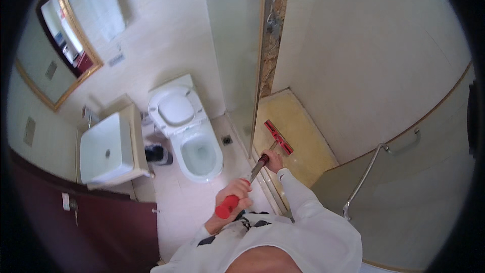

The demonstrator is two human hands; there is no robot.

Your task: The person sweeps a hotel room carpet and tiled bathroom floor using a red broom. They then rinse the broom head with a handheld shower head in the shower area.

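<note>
Both hands grip one long-handled floor mop (258, 169), held at a slant. My left hand (235, 194) is wrapped around the handle near its red end grip (227, 207), close to my body. Farther down the pole, my right hand (274, 161) closes on it by a dark red collar. Beyond that hand, the flat red mop head (279, 137) lies on the yellowish shower floor (303, 136). The underside of the head is hidden.
A glass shower panel (238, 45) and raised sill (271, 189) border the shower. Left are a toilet (201, 155) with lid raised, a waste bin (159, 154), a washbasin (108, 151) and a dark red door (113, 231). A metal handle (363, 178) is on the right.
</note>
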